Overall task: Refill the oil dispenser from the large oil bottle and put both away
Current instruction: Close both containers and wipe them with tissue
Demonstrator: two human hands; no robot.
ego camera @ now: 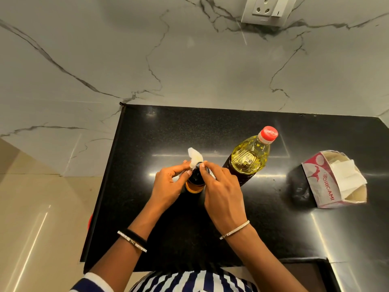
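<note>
The small oil dispenser stands upright on the black counter, dark at the top with amber oil showing lower down. My left hand pinches a crumpled white tissue against the dispenser's top. The fingertips of my right hand pinch the dispenser's black cap. Just to the right, apart from my hands, stands the large oil bottle, full of yellow oil, with its red cap on.
An open red-and-white tissue box with white tissues sits at the counter's right. A marble wall with a socket rises behind. The counter's left edge drops to a beige floor.
</note>
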